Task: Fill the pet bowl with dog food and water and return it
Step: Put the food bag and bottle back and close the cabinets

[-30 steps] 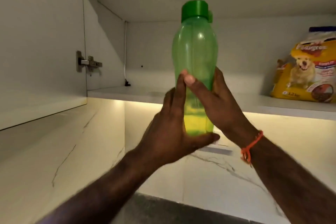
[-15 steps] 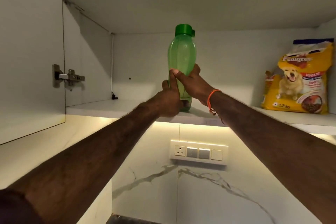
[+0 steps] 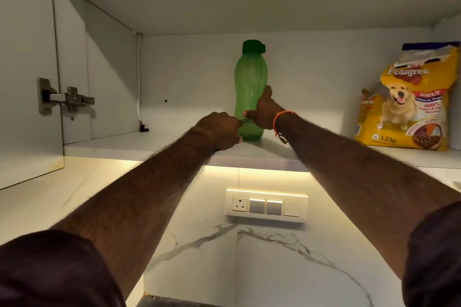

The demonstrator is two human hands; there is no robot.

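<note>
A green water bottle (image 3: 250,87) with a dark green cap stands upright on the white shelf (image 3: 129,146) of an open wall cabinet. My right hand (image 3: 265,111) wraps its lower right side, thumb up along the bottle. My left hand (image 3: 220,129) rests on the shelf at the bottle's lower left, fingers curled and touching its base. A yellow dog food bag (image 3: 409,99) stands on the same shelf at the far right, apart from both hands. The pet bowl is not in view.
The cabinet door (image 3: 27,70) hangs open on the left with its metal hinge (image 3: 66,98). A switch and socket panel (image 3: 266,205) sits on the marble wall below the lit shelf edge. Another shelf closes off the space overhead.
Both hands have carried the bottle up and back into the cabinet and stood it on the shelf. My left hand has slid down from the bottle's side to its base.
</note>
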